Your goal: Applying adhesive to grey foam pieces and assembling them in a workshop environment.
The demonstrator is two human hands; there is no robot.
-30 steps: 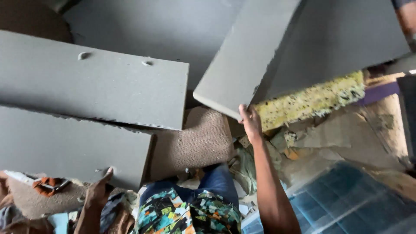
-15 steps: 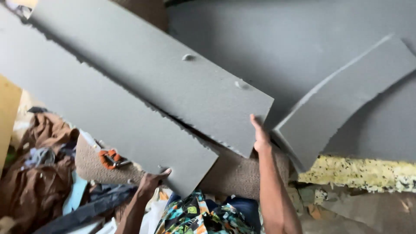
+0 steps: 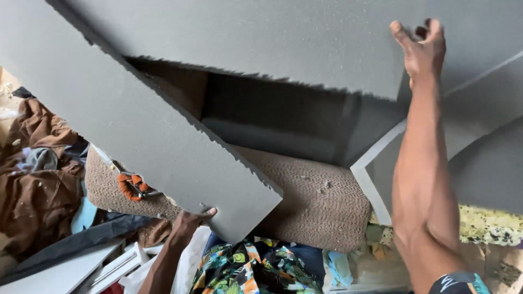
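Observation:
My left hand (image 3: 190, 222) grips the lower edge of a long grey foam slab (image 3: 131, 120) that slants from upper left down to the middle. My right hand (image 3: 419, 49) is raised high, its fingers pressed on the right end of a larger grey foam slab (image 3: 261, 43) lying across the top. A third grey foam piece (image 3: 468, 136) leans at the right, behind my right forearm. Under the slabs sits a brown woven cushion (image 3: 321, 201).
A heap of brown cloth (image 3: 32, 179) lies at the left. Scissors with orange handles (image 3: 129, 185) rest on the cushion's left end. Colourful patterned fabric (image 3: 250, 267) is at the bottom centre, yellow speckled foam (image 3: 490, 226) at the right, white boards (image 3: 71, 269) at lower left.
The view has closed in. My right hand rose from the slab's lower corner to high on the upper slab, which lifted. My left hand now clasps the lower slab's edge.

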